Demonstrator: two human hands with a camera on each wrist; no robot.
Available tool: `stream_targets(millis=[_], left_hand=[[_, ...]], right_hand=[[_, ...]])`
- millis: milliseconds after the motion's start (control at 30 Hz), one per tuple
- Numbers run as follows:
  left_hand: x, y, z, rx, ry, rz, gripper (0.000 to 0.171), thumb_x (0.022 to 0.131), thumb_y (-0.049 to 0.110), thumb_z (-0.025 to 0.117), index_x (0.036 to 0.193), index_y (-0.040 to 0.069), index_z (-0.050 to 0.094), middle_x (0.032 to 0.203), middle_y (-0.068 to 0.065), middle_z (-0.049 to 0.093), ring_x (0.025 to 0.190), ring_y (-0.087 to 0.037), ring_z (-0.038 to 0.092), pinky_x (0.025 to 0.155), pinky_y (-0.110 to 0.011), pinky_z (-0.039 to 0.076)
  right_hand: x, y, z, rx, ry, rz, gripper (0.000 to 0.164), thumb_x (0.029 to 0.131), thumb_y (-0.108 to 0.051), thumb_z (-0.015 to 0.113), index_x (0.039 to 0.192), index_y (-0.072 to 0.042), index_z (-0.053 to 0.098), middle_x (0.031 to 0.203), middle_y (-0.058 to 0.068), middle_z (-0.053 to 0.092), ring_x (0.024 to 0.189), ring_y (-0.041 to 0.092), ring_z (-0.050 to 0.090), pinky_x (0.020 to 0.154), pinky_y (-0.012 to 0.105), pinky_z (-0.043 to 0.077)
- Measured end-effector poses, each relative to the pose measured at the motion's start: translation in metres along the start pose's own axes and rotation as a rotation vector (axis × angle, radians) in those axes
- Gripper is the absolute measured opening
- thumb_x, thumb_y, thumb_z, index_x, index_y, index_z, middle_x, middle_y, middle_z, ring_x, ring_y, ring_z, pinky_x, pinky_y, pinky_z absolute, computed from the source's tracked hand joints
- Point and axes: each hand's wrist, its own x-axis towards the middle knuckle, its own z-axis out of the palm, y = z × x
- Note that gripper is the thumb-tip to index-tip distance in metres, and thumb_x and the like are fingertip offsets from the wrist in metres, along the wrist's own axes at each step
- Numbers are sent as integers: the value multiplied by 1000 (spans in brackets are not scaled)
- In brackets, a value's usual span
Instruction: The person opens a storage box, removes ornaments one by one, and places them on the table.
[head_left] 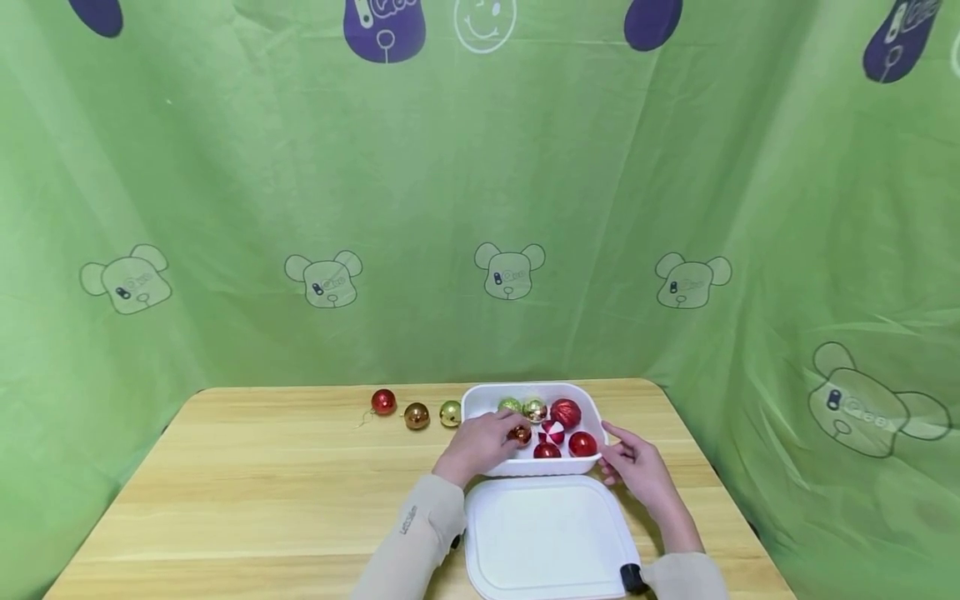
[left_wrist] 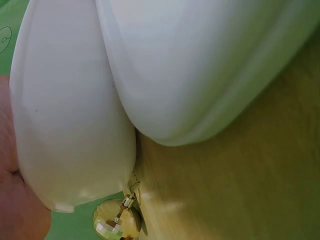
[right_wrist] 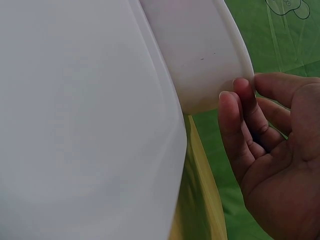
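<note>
In the head view, my left hand [head_left: 480, 442] reaches over the near left wall of a white plastic box [head_left: 534, 468], its fingers curled at a copper Christmas bauble [head_left: 522, 437]. Fingertips partly cover that bauble, and the left wrist view hides it behind the wall. My right hand [head_left: 637, 468] holds the box's right edge, with fingertips at the rim in the right wrist view. Also inside lie a crinkled red bauble [head_left: 566, 413], a red-and-white bauble [head_left: 552, 432], a shiny red bauble [head_left: 582, 444], another red bauble [head_left: 547, 451], a gold bauble [head_left: 535, 410] and a green bauble [head_left: 510, 405].
Left of the box on the wooden table [head_left: 285, 492] sit a red bauble [head_left: 384, 402], a brown bauble [head_left: 417, 416] and a faceted gold bauble [head_left: 451, 413]. A white lid [head_left: 551, 533] lies in front of the box, between the forearms. Green cloth [head_left: 420, 192] hangs behind.
</note>
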Motion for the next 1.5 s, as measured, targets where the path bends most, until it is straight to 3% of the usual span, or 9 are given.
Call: stream_targets(millis=[133,367,633,1067,1333,1500], left_hand=[[1,0,1,18,21,19,32,104,31,58,135,28,66,137,5,65,114,-22,70,94,-39,58],[0,0,-2,-15,7,16,29,102,33,63,130,26,68,136,3,66,109,-23,71,98,-39,57],[2,-2,-2,-82,16,2,25,96,29,73,120,25,70,122,5,71,102,-20,71,96,-38,58],[0,-8,4,-207,98,33,35,97,28,73,131,19,68,128,4,68,119,-21,66,109,-40,52],[-7,-10,0,-288,238,110,36,95,20,76,130,19,68,126,6,69,118,-15,65,108,-32,53],[-14,-14,-6,-316,337,126,32,93,19,77,125,20,70,129,4,69,122,-14,64,109,-34,53]], right_hand=[[0,0,0,-3,3,7,57,104,-13,62,157,-6,42,100,19,71,81,21,69,70,31,65],[-1,0,0,-1,-2,4,57,104,-13,62,157,-6,42,101,20,70,81,22,69,70,31,65],[1,2,0,11,-8,-13,56,104,-10,61,157,-4,42,97,18,71,79,21,70,69,31,65],[1,2,-1,29,-1,-18,57,104,-9,62,156,-3,42,98,20,71,79,21,70,68,31,65],[0,3,-2,27,7,-20,57,103,-10,63,156,-3,42,96,18,71,78,20,69,67,31,65],[2,4,-2,51,0,-42,57,102,-7,63,155,-1,43,93,19,71,74,19,69,66,32,65]])
